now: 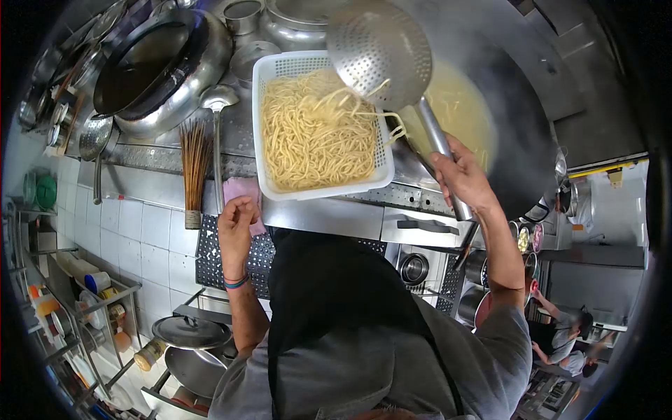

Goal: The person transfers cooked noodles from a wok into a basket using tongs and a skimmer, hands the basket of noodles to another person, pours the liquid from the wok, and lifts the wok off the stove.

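Note:
My right hand (463,175) grips the metal handle of a large perforated skimmer (381,49). The skimmer's bowl is tilted over the back right corner of a white plastic basket (325,190). Yellow noodles (318,133) fill much of the basket, and a few strands hang over its right rim below the skimmer. Beside the basket's front left corner, my left hand (235,227) has its fingers curled together; whether they pinch anything is hidden. A pink cloth (243,190) lies right behind that hand, and the handle end of a ladle (219,99) is close to it.
To the right, a big wok (521,105) holds cloudy yellowish liquid with noodles, and steam rises. A bamboo brush (194,168) and a metal pot (189,84) are at left. A knife (428,225) lies on the front ledge. Other people (563,336) stand far right.

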The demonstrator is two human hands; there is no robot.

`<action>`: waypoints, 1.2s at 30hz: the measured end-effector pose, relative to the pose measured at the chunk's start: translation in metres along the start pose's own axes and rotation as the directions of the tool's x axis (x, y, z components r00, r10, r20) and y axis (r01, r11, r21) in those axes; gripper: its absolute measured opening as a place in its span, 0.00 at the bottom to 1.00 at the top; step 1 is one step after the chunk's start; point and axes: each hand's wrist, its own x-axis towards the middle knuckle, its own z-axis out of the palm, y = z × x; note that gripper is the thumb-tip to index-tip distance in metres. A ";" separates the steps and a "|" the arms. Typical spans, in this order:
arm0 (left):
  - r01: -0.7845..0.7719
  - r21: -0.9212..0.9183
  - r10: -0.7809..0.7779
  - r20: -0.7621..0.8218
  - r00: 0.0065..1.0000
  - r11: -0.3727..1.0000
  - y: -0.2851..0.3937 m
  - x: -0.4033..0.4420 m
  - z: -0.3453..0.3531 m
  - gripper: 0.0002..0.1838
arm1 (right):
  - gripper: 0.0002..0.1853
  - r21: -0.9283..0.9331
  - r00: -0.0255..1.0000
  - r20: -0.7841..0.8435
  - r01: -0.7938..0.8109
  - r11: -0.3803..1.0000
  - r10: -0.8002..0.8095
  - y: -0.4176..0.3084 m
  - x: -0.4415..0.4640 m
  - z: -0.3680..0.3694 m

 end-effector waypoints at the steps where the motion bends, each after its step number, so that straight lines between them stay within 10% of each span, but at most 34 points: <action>1: 0.014 0.017 -0.014 -0.021 1.000 1.000 -0.002 -0.002 -0.003 0.10 | 0.28 0.035 0.999 -0.034 0.002 0.999 -0.001 0.001 0.000 -0.006; 17: 0.024 0.066 -0.023 -0.025 0.999 0.998 -0.018 -0.006 0.014 0.09 | 0.14 -0.077 0.762 -0.609 -0.333 0.940 0.220 0.122 -0.052 -0.216; 28: 0.052 0.088 -0.059 0.070 0.996 0.995 -0.013 0.020 0.026 0.11 | 0.13 0.517 0.731 -0.148 -0.517 0.682 0.666 0.096 -0.101 -0.205; 36: 0.083 0.097 -0.090 0.068 0.994 0.992 -0.011 0.025 0.023 0.10 | 0.10 0.663 0.793 0.216 -0.547 0.511 0.570 0.116 -0.088 -0.176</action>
